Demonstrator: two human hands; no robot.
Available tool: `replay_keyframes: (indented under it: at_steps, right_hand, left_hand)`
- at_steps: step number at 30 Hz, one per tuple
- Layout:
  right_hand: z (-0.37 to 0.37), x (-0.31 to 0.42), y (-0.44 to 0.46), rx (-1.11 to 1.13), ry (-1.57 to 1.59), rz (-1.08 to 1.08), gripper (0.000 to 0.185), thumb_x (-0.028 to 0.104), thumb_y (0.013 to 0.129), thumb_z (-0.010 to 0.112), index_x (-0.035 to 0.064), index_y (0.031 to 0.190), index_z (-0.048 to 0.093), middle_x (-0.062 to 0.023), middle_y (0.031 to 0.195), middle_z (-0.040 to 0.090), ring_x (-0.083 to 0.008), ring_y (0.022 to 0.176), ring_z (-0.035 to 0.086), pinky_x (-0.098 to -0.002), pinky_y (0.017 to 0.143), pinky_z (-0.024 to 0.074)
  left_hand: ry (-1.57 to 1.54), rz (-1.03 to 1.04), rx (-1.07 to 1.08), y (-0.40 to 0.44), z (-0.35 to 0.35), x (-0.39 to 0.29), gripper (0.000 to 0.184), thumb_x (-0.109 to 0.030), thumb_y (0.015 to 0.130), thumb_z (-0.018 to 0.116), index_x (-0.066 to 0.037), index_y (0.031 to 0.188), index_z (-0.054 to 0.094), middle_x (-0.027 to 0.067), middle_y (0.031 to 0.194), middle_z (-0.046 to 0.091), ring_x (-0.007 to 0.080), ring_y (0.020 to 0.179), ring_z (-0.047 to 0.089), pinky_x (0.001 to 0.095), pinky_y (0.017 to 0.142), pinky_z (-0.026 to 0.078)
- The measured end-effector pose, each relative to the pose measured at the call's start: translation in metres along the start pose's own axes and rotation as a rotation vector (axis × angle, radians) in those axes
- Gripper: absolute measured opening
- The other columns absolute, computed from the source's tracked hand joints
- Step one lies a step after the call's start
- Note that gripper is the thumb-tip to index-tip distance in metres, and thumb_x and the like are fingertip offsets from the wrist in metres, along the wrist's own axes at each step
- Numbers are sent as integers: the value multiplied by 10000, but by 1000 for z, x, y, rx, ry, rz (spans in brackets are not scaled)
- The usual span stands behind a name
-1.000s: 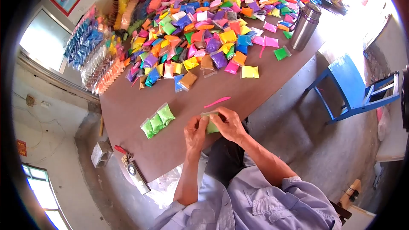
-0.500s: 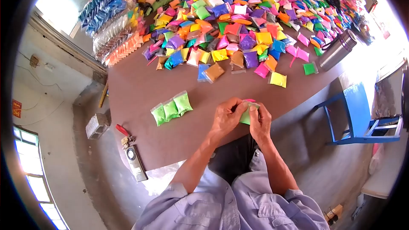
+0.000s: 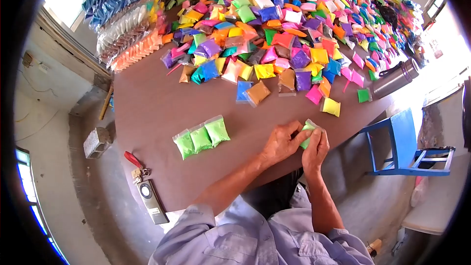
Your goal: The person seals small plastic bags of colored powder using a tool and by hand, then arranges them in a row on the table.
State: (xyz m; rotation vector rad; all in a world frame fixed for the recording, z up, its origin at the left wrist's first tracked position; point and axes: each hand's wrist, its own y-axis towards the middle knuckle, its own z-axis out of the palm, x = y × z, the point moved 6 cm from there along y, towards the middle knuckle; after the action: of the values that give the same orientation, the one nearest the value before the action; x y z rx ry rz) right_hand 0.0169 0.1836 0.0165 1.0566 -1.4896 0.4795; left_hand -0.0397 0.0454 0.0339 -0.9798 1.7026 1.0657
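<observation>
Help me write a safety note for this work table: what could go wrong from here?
The small green packet, pinched between the left hand and right hand, might split or slip if squeezed too hard.
The dark device lies at the table's near edge, so the left arm could knock it off.
The metal flask is close to the right edge; a bump might topple it.

The shirt (image 3: 274, 245) is pale purple, with short sleeves (image 3: 197, 216) and chest pockets (image 3: 311, 248), and the pants (image 3: 270, 198) are black
</observation>
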Motion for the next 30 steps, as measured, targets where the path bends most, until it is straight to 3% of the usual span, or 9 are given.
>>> replay_keyframes:
  at_steps: [7,9,10,12,15,24,27,30]
  right_hand:
    - [2,1,-2,-8,-57,-37,310,209,1112,464,-23,961,602,-68,845,609,-129,786,524,-314,701,466]
    - [0,2,-2,-68,-78,-77,376,264,1131,445,-10,927,603,19,783,520,-78,758,460,-290,652,419]
    - [0,3,-1,-74,-84,-84,376,264,1131,445,-10,927,603,19,783,520,-78,758,460,-290,652,419]
    - [-5,-3,-1,-127,17,31,354,246,1127,452,-26,1080,673,-22,875,613,-98,814,535,-288,717,467]
    - [-8,-22,-2,-110,126,79,375,262,1133,448,-24,1156,689,-9,879,615,-87,821,539,-277,718,468]
    - [-6,-22,-2,-116,58,84,376,294,1130,466,5,925,590,-7,821,571,-83,774,487,-294,661,434]
    - [-8,-23,-1,-83,-5,15,349,326,1122,480,31,1039,647,24,832,573,-50,721,525,-235,562,429]
    - [-4,-10,-2,-68,-68,-128,340,299,1122,482,17,1010,637,17,836,576,-60,763,523,-252,625,441]
  left_hand:
    - [2,108,-55,-3,-5,0,223,-198,936,781,5,908,693,153,737,688,262,613,659,366,582,524]
    - [9,109,-37,-3,-6,-5,217,-206,942,778,-2,924,706,123,721,685,201,611,651,355,580,522]
    - [1,116,-36,-4,-6,-8,217,-206,942,778,-2,924,706,123,721,685,201,611,651,355,580,522]
    - [-243,-42,38,-5,1,-3,206,-207,956,765,-7,948,717,89,712,684,137,621,631,340,582,521]
    - [-229,-42,101,-6,6,4,191,-190,978,738,-1,977,716,68,718,687,100,643,617,323,588,523]
    - [-231,-58,85,-6,7,10,192,-176,998,716,10,961,692,82,726,695,110,655,649,317,583,524]
    - [-305,-119,135,-5,8,12,195,-181,995,721,7,957,688,76,714,680,107,649,632,305,585,516]
    - [-192,-57,84,-6,5,8,215,-202,991,727,4,945,687,66,707,661,102,648,604,301,587,502]
